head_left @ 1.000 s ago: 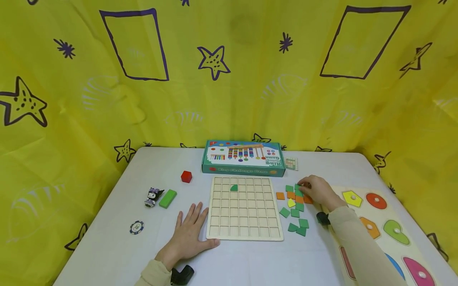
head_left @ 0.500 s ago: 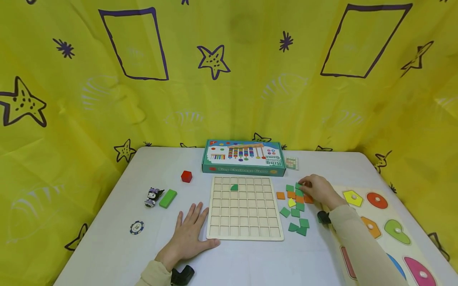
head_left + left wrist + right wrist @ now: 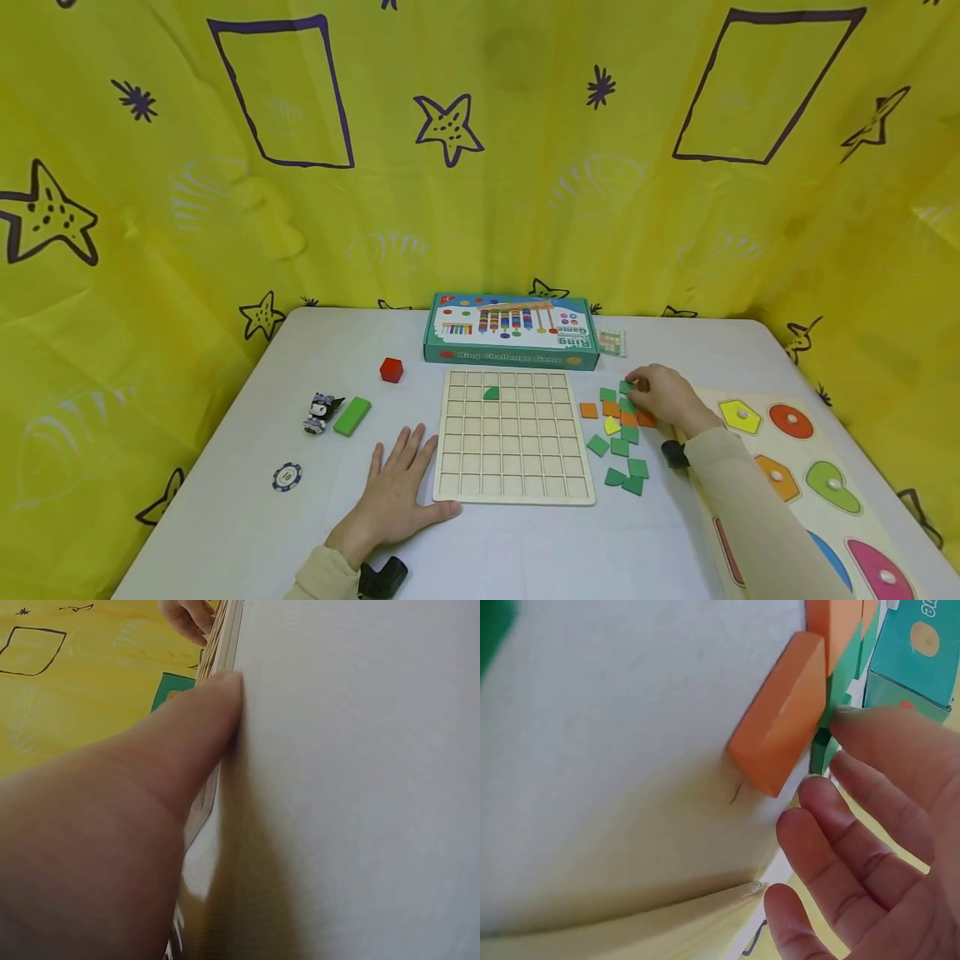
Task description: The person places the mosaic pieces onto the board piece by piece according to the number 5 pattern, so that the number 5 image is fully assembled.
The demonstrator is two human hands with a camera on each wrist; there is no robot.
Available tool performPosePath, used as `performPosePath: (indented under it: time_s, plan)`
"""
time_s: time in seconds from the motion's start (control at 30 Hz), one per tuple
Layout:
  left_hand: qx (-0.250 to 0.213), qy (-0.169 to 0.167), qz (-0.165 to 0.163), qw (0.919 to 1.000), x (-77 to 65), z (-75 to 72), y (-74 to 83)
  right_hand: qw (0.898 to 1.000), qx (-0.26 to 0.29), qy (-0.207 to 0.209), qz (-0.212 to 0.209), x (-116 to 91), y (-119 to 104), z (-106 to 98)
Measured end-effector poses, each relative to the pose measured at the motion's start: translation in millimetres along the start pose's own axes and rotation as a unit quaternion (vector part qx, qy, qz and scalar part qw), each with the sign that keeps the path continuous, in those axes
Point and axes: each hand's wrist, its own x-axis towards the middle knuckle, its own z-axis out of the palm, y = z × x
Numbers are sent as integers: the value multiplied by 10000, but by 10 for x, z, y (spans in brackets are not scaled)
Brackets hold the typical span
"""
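Observation:
In the head view my left hand [image 3: 397, 492] lies flat with spread fingers, its thumb tip at the lower left corner of a wooden grid board [image 3: 517, 446]. The board bears one green quarter-round tile [image 3: 491, 393]. My right hand [image 3: 666, 395] reaches into loose tiles right of the board. Its thumb and index finger pinch a green tile [image 3: 820, 750], which also shows at the fingertips in the head view. An orange tile [image 3: 784, 716] lies close beside the thumb. Around the hand are more green tiles [image 3: 619, 447], orange tiles [image 3: 588, 411] and a yellow tile [image 3: 612, 425].
Behind the board stands a ring game box [image 3: 510, 333], with a small patterned card [image 3: 611, 343] beside it. A shape puzzle board [image 3: 780, 442] lies under the right forearm. At left are a red block [image 3: 391, 371], green block [image 3: 352, 417], figurine [image 3: 321, 414] and poker chip [image 3: 287, 477].
The green tile at my right fingertips has shifted slightly away, toward the back of the table, with the hand. My left hand has stayed in place.

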Motion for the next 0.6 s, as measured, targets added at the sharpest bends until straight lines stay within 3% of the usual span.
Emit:
performPosePath:
  time_s: [0.3,0.47,0.6]
  plan:
    - [6,-13,-20,10000,7,3,2,9998,-64,172,1,-11,-103,27]
    - [49,-51,-22,10000,7,8,7,9955,239,561,-722,-74,-399,120]
    - [34,33,3,10000,3,8,4,9874,325,484,-1471,-57,-766,268]
